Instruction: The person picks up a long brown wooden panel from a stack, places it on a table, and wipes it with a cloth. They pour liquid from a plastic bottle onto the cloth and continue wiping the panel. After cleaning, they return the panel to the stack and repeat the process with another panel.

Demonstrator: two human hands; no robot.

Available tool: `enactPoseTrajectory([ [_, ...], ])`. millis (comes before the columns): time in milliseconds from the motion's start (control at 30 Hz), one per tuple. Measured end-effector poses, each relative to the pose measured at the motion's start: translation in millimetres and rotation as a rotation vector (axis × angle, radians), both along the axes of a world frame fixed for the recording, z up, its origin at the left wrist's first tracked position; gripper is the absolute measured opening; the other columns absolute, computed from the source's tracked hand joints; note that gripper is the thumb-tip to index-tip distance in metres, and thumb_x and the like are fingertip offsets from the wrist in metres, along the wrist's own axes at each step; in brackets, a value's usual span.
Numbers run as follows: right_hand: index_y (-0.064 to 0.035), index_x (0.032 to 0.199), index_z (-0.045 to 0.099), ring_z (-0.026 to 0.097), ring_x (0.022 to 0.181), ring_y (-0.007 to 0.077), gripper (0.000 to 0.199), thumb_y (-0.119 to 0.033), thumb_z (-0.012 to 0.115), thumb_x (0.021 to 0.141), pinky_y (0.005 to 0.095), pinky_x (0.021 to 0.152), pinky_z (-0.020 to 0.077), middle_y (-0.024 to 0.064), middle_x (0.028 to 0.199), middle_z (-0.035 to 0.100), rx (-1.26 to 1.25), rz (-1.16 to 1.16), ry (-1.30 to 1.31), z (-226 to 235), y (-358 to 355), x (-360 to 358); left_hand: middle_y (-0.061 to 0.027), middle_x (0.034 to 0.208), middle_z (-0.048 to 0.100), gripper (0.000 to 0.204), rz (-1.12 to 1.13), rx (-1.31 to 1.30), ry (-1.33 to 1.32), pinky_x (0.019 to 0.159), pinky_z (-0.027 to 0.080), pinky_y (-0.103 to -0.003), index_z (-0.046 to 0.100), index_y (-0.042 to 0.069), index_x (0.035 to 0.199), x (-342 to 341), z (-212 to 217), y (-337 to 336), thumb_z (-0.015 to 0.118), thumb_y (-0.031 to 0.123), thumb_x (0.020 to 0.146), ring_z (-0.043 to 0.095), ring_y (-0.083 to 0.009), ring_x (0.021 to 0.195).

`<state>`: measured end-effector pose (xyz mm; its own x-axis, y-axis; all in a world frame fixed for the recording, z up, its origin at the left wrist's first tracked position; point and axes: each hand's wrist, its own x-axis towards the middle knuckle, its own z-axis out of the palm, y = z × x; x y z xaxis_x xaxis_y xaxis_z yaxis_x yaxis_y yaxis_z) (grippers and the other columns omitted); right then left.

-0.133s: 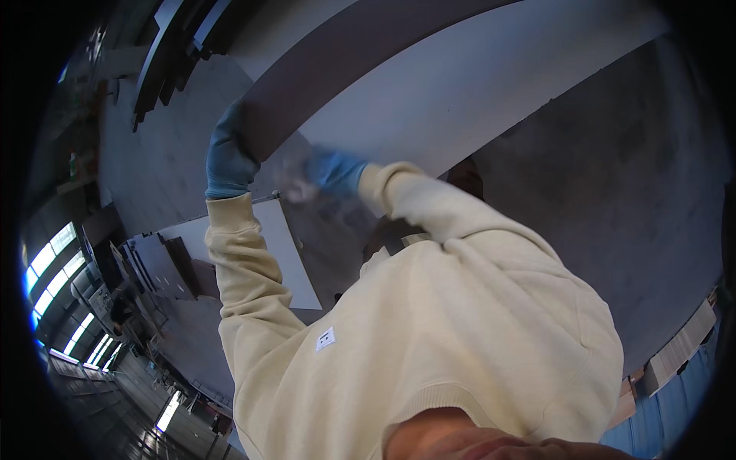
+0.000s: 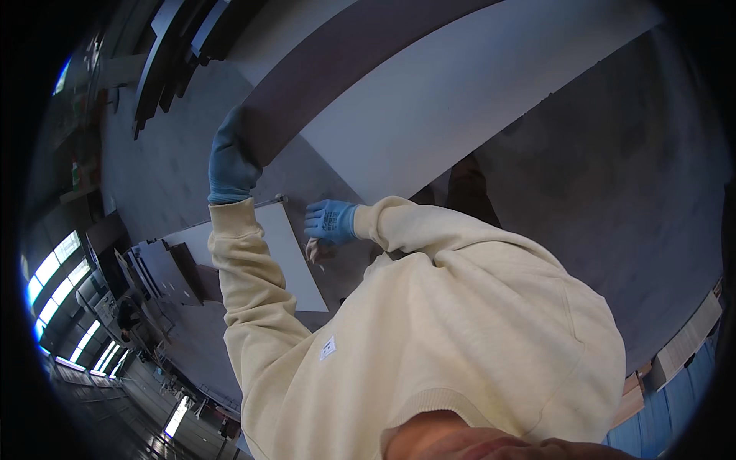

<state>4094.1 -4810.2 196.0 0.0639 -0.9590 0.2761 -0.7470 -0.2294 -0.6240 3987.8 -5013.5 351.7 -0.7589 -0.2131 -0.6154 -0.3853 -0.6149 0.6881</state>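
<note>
My left hand (image 2: 233, 159), in a blue work glove, grips the near left end of a long, narrow brown board (image 2: 318, 88). Its fingertips are partly hidden behind the board's end. Closer to my body, my right hand (image 2: 330, 221) wears the same kind of blue glove, its fingers closed. A crumpled pale rag (image 2: 313, 250) hangs below the fingers and is in that hand's hold. Beside the brown board lies a wide white panel (image 2: 437, 100), its near corner apart from my right hand.
Another white panel (image 2: 295, 257) lies low beyond my left forearm. Several dark boards (image 2: 172, 57) are stacked at the far left, and more panels (image 2: 169, 268) stand at the left. Grey floor (image 2: 598, 176) stretches to the right. A pale slatted stack (image 2: 684, 345) sits at the right rim.
My right hand has come back toward my body with the rag, away from the end of the brown board, and is no longer blurred. My left hand keeps its grip.
</note>
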Motion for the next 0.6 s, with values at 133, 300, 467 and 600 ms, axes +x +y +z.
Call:
enactPoseTrajectory([
  [133,-0.0084,0.136,0.063,0.057,0.141,0.0294,0.060,-0.041,0.075,0.087,0.0492,0.121,0.0413,0.0153,0.153,0.057,-0.217,-0.419,0.108,1,52,-28,-0.0062,0.128,0.074,0.032,-0.057,-0.032,0.108,0.112,0.052,-0.039,0.072,0.009,0.129,6,-17,-5,0.070,0.030,0.104,0.068,-0.0232,0.120],
  [300,-0.0120,0.147,0.056,0.058,0.139,0.0271,0.050,-0.029,0.060,0.100,0.0515,0.129,0.0310,0.0136,0.156,0.056,-0.065,-0.510,0.369,-25,104,-72,-0.0063,0.129,0.074,0.034,0.033,0.032,-0.047,0.110,0.053,-0.040,0.072,0.008,0.129,7,-37,2,0.070,0.031,0.104,0.069,-0.0240,0.118],
  [467,-0.0071,0.135,0.064,0.065,0.124,0.0378,0.052,-0.029,0.075,0.089,0.0525,0.118,0.0422,0.0191,0.140,0.066,0.184,-1.191,0.214,-55,297,-195,-0.0075,0.126,0.075,0.034,0.047,-0.062,-0.070,0.107,0.055,-0.041,0.072,0.007,0.128,9,-55,15,0.073,0.030,0.102,0.070,-0.0249,0.116],
  [600,-0.0082,0.123,0.072,0.071,0.107,0.0350,0.035,-0.035,0.056,0.106,0.0441,0.095,0.0559,0.0131,0.117,0.075,0.643,-2.157,-0.441,-40,564,-297,-0.0093,0.126,0.075,0.036,0.177,-0.170,-0.194,0.107,0.055,-0.041,0.072,0.006,0.128,15,-81,32,0.075,0.030,0.101,0.070,-0.0262,0.114],
])
